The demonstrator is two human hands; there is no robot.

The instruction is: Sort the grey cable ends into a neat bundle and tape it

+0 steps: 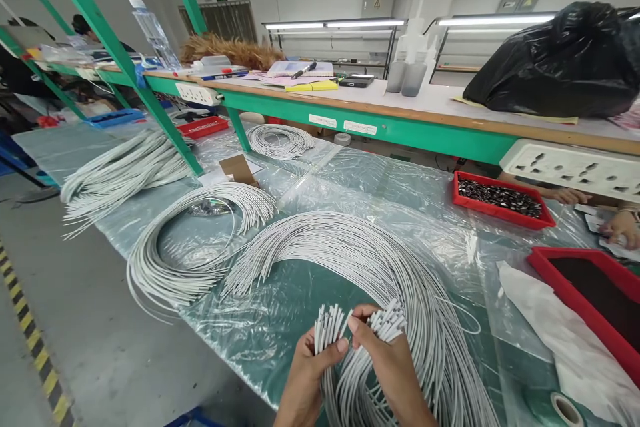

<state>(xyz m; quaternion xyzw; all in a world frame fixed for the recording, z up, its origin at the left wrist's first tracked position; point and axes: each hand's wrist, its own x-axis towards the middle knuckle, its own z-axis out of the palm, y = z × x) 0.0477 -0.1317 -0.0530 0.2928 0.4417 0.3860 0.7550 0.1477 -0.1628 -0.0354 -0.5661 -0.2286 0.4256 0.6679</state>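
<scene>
A large curved bundle of white cables [360, 253] lies on the plastic-covered green table [400, 193]. At its near end my left hand [307, 373] is closed round a cluster of white cable ends [329, 323] that stand upright. My right hand [390, 367] is closed round a second cluster of ends [387, 320] right beside it, thumb touching the left cluster. Both hands sit at the table's front edge.
Two more cable coils [190, 247] [280, 140] and a loose bundle [120, 170] lie to the left. A red tray of small dark parts [500, 199] and a larger red tray [590, 293] stand right. Another person's hands [617, 223] work at far right. Green shelf post [150, 93].
</scene>
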